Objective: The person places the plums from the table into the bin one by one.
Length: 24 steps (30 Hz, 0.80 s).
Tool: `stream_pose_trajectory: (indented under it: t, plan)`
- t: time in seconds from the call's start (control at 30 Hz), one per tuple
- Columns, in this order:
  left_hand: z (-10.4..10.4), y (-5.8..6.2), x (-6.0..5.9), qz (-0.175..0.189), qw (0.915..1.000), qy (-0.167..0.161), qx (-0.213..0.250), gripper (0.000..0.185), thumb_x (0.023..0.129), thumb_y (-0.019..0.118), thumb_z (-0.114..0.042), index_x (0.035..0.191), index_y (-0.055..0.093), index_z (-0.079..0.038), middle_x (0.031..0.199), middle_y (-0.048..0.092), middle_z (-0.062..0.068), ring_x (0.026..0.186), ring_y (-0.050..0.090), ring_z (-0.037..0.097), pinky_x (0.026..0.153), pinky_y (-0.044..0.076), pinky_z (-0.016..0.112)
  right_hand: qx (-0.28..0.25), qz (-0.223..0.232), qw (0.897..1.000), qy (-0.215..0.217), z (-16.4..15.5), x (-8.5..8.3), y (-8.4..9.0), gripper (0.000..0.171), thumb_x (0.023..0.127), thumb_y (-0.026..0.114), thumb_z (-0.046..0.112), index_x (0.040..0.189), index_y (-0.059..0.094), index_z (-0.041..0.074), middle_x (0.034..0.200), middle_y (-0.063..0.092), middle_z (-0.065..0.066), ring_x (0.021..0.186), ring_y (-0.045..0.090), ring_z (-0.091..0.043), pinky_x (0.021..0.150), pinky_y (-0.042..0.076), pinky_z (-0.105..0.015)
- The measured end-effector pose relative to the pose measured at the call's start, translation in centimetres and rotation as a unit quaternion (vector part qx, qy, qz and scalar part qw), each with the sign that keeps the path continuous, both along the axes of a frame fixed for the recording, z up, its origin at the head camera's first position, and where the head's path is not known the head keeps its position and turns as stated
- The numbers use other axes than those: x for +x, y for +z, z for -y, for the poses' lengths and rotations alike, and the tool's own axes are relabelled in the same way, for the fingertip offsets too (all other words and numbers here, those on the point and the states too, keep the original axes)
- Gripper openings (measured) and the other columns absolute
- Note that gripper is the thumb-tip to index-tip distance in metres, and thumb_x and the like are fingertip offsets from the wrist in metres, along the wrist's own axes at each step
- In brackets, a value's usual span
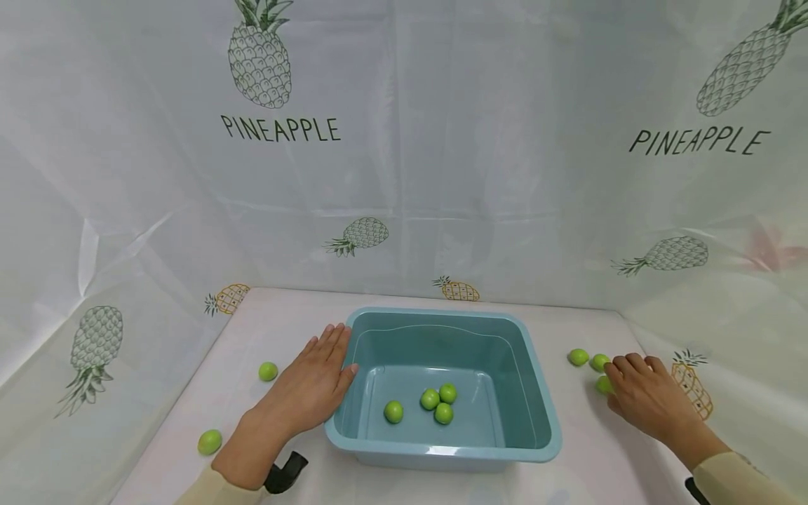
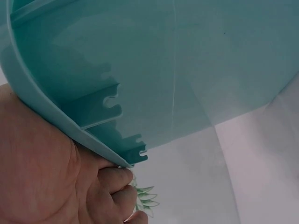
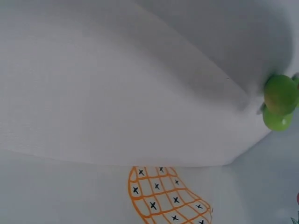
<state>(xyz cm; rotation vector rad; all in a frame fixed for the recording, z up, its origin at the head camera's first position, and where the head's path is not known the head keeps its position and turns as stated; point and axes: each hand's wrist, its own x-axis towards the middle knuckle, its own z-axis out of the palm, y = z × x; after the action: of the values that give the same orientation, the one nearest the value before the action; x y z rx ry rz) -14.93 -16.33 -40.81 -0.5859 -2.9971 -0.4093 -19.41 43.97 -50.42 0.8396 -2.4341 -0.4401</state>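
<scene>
A teal plastic basin point(image 1: 442, 452) stands in the middle of the table, with several small round green fruits point(image 1: 430, 399) on its floor. My left hand point(image 1: 309, 386) rests flat against the basin's left rim, fingers extended; in the left wrist view its palm point(image 2: 37, 163) meets the outside of the rim point(image 2: 51, 112). To the right of the basin, my right hand point(image 1: 650, 396) hovers with bent fingers beside a green fruit point(image 1: 604, 384), partly covering it. The right wrist view shows fruits point(image 3: 280, 95) at its right edge, with no fingers visible around them.
Two green fruits lie on the left of the table, one nearer the back point(image 1: 268, 371) and one in front point(image 1: 210, 442). Another pair of fruits point(image 1: 578, 357) sits just behind the right hand. A pineapple-print sheet point(image 1: 442, 175) hangs around the table's back and sides.
</scene>
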Motion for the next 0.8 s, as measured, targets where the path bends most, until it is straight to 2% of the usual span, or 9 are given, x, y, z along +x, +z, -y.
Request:
stream_pose_trajectory:
  t: [0.17,0.33,0.57,0.8]
  plan:
    - [0.0,0.0,0.0,0.000,1.0000,0.002,0.001,0.069,0.112,0.049,-0.036,0.162,0.030,0.008,0.169,0.032,0.027,0.159,0.026,0.042,0.127,0.028,0.061,0.012,0.010,1.000,0.001,-0.7,-0.2,-1.2,0.069,0.104,0.001,0.042,0.100,0.055,0.001,0.095,0.058,-0.016,0.089,0.056,-0.038,0.075,0.049,-0.055]
    - [0.0,0.0,0.1,0.000,1.0000,0.000,0.001,0.069,0.112,0.049,-0.035,0.162,0.030,0.009,0.169,0.032,0.027,0.159,0.026,0.042,0.127,0.028,0.060,0.025,0.003,1.000,0.005,-0.8,-0.3,-2.0,0.069,0.106,-0.003,0.039,0.099,0.054,0.000,0.093,0.056,-0.016,0.087,0.053,-0.036,0.071,0.044,-0.051]
    - [0.0,0.0,0.0,0.005,1.0000,0.003,0.003,0.070,0.112,0.049,-0.036,0.162,0.029,0.008,0.169,0.031,0.026,0.160,0.025,0.041,0.128,0.028,0.060,0.040,-0.008,0.999,0.017,-0.7,-0.5,-2.4,0.069,0.111,-0.009,0.027,0.099,0.053,-0.001,0.090,0.051,-0.015,0.084,0.050,-0.035,0.068,0.041,-0.048]
    - [0.1,0.0,0.1,0.003,1.0000,0.002,0.003,0.070,0.112,0.050,-0.036,0.162,0.029,0.008,0.169,0.031,0.026,0.160,0.025,0.041,0.128,0.028,0.060,0.046,-0.005,0.999,0.009,-0.8,-0.6,-2.5,0.074,0.112,-0.013,0.030,0.102,0.054,0.000,0.093,0.052,-0.015,0.086,0.049,-0.035,0.069,0.042,-0.049]
